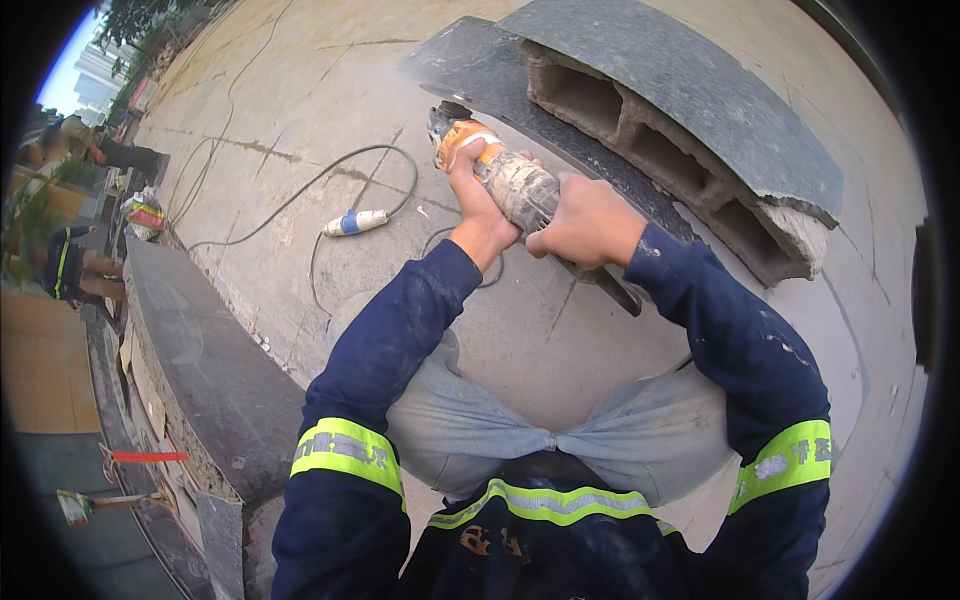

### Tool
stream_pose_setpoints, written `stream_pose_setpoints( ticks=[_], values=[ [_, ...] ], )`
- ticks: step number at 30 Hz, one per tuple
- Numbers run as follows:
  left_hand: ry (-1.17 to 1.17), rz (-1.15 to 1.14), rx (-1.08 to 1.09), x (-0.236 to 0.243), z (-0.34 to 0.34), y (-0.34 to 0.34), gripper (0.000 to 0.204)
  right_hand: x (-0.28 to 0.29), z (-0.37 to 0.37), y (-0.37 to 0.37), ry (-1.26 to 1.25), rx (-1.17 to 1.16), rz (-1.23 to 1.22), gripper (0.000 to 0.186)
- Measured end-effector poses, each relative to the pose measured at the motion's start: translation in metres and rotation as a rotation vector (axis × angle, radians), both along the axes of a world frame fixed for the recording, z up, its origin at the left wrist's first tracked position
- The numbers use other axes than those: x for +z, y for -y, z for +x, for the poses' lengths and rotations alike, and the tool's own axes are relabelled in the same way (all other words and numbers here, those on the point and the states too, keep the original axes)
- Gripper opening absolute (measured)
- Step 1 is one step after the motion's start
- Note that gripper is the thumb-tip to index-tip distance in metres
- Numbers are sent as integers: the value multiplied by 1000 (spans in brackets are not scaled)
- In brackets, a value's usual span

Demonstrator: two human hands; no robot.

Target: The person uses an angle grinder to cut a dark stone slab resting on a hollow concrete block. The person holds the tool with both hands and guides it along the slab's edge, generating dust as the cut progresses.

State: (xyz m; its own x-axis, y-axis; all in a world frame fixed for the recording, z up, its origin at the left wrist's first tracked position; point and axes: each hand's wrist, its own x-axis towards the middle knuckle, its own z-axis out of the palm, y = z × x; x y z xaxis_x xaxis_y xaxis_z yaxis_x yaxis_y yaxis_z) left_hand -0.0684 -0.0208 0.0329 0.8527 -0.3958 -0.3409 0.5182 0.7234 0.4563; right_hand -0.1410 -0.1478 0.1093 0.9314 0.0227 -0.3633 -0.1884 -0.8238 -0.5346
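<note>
My left hand (478,202) wraps round the front of a dusty angle grinder (522,192), just behind its orange head. My right hand (592,222) is closed on the rear of the grinder's body. The grinder's head is at the near edge of a dark grey stone slab (470,68), where pale dust hangs. Its disc is mostly hidden. On that slab sits a hollow concrete block (622,112) with open cells facing me. A second grey stone slab (690,95) lies over the block.
A cable (412,165) loops over the paving to a blue and white plug connector (356,222). At left runs a long grey stone ledge (205,350), with a brush (78,507) and a red strip (150,457) beyond. Two people (78,140) are farther off at left.
</note>
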Motion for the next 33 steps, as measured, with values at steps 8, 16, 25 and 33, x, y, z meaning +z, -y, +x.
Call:
stream_pose_setpoints(
  ticks=[8,16,25,33],
  values=[
    [-55,-31,2,-8,18,-6,50,-8,15,-4,21,8,10,62],
    [-48,-23,30,-9,30,-7,51,-14,28,-5,8,18,50,69],
    [-14,1,26,-9,29,-7,50,-9,27,-6,-19,29,58,69],
    [-18,-24,-17,-4,12,-3,51,-4,10,-4,17,-3,-10,66]
  ],
)
